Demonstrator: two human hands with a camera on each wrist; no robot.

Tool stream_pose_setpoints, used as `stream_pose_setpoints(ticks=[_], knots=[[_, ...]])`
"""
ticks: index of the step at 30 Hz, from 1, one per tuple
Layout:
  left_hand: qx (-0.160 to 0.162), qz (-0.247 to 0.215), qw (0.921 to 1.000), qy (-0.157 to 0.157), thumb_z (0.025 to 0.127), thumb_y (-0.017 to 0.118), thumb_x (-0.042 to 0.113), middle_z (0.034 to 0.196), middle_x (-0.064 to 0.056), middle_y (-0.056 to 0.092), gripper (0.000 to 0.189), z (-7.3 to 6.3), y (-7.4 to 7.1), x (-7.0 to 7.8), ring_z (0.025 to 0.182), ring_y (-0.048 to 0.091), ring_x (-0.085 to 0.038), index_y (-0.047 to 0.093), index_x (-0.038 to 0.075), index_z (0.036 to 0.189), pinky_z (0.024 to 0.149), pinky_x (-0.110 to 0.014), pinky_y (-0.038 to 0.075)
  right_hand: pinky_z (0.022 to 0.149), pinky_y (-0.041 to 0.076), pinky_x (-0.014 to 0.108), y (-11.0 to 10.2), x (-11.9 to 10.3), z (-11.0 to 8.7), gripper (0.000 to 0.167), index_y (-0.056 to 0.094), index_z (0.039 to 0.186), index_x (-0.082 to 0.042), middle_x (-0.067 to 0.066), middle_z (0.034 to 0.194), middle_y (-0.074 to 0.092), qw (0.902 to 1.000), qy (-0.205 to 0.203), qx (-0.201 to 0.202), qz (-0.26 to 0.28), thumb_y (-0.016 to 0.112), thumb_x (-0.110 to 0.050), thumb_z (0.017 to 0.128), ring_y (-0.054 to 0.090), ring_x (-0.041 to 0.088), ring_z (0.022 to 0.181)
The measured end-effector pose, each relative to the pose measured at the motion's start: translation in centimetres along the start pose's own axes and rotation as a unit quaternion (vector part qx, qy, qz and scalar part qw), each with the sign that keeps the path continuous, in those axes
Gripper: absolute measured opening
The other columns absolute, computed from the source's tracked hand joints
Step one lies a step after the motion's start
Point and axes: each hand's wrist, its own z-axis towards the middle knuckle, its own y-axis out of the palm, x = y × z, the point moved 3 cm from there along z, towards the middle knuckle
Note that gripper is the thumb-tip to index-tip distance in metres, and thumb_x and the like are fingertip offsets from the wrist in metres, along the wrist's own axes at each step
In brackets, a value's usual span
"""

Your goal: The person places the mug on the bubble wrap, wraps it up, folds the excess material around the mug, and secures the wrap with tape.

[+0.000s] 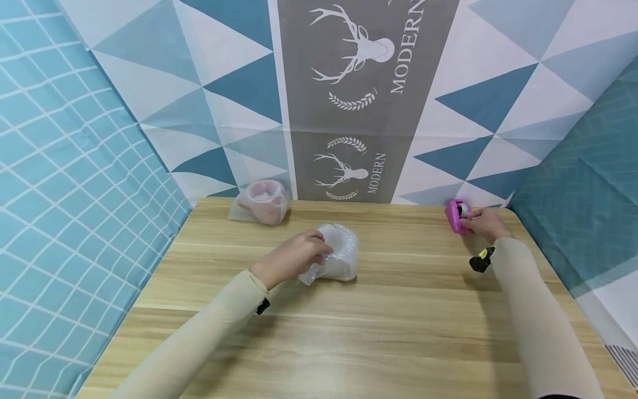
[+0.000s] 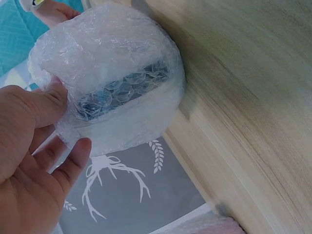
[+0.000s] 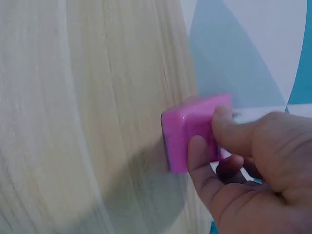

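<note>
Near the middle of the table stands a white, round, bubble-wrapped object (image 1: 344, 249) with a hollow at its top. Its exact kind is hidden by the wrap; a dark blue band shows through in the left wrist view. My left hand (image 1: 295, 256) pinches the wrap at its left side, thumb on the plastic (image 2: 117, 48) and fingers curled behind. Far off at the back right, my right hand (image 1: 485, 223) grips a small pink tape dispenser (image 1: 453, 217) between thumb and fingers. In the right wrist view the dispenser (image 3: 187, 134) is close to the table, by the wall.
A second bubble-wrapped object (image 1: 266, 204), pinkish and rounded, sits at the table's back left edge. The wooden table (image 1: 319, 338) meets a patterned wall covering (image 1: 344, 111) at the back. Blue grid cloth (image 1: 75, 166) hangs at the left, teal cloth (image 1: 588, 183) at the right.
</note>
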Motion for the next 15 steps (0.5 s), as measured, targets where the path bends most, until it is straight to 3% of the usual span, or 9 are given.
stream_pose_setpoints(ticks=[9,15], knots=[[0.005,-0.006,1.0,-0.003,0.085,0.081,0.006,0.099,-0.002,0.076,0.021,0.0,0.1,0.1,0.102,0.067,-0.021,0.078,0.009,0.105,0.093,-0.032,0.058,0.074,0.053,0.032,0.2,-0.3,-1.0,0.058,0.059,0.116,0.012,0.017,0.099,0.066,0.9979,0.053,0.016,0.036,0.046,-0.043,0.105,0.058,0.029,0.094],[0.003,-0.003,1.0,-0.003,0.085,0.08,0.006,0.1,-0.002,0.076,0.021,0.0,0.2,0.0,0.103,0.068,-0.021,0.078,0.008,0.106,0.094,-0.033,0.058,0.071,0.05,0.031,0.7,-0.3,-1.5,0.056,0.058,0.121,0.011,0.018,0.103,0.062,0.9925,0.088,0.048,0.07,0.048,-0.041,0.102,0.055,0.028,0.094]])
